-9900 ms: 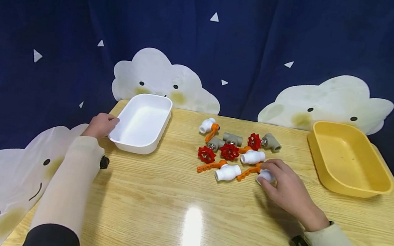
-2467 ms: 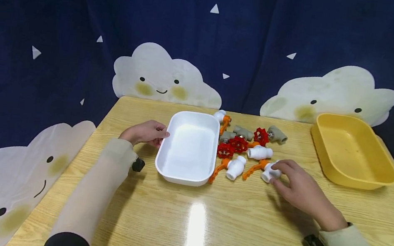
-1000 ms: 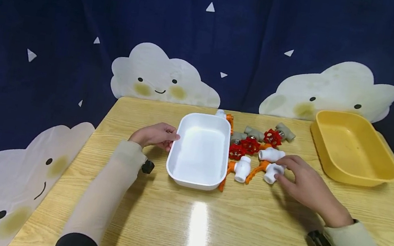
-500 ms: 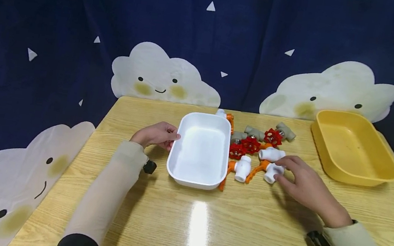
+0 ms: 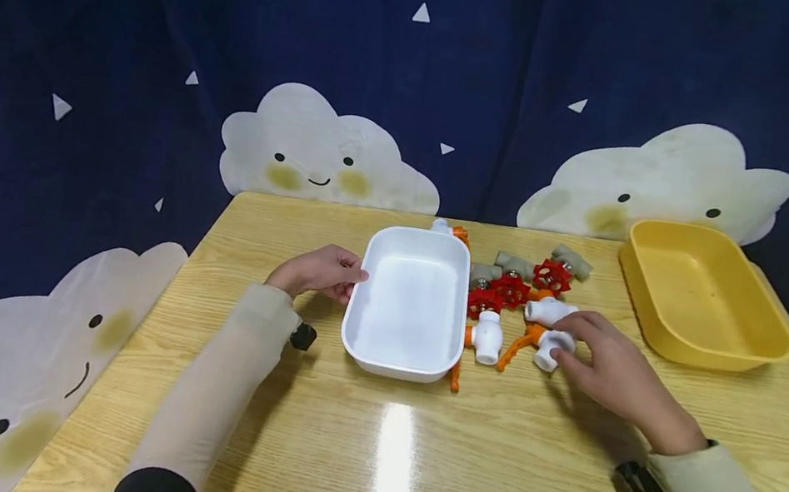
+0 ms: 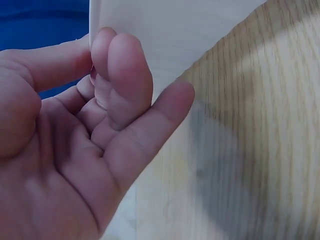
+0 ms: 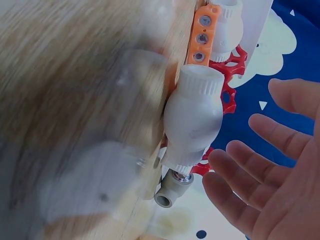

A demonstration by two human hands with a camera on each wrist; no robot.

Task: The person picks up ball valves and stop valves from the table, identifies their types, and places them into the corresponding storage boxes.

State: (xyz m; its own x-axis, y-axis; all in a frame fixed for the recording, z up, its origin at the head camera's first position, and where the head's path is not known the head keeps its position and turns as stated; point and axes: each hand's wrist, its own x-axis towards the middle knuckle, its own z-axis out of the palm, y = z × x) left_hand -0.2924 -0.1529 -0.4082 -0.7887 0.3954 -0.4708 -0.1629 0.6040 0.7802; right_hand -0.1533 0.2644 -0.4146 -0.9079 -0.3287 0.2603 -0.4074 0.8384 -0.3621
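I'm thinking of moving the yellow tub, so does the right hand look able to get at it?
Likely yes: the right hand appears to hold nothing, and only bare tabletop shows between it and the yellow tub; the valves lie off to the left.

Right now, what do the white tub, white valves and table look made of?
White tub: probably plastic, smooth, slightly shiny, with rounded, moulded-looking corners.
White valves: likely hard plastic, smooth, with moulded-looking ribs at the ends.
Table: seems wood, glossy, showing grain lines and a bright light streak, though the grain could be printed.
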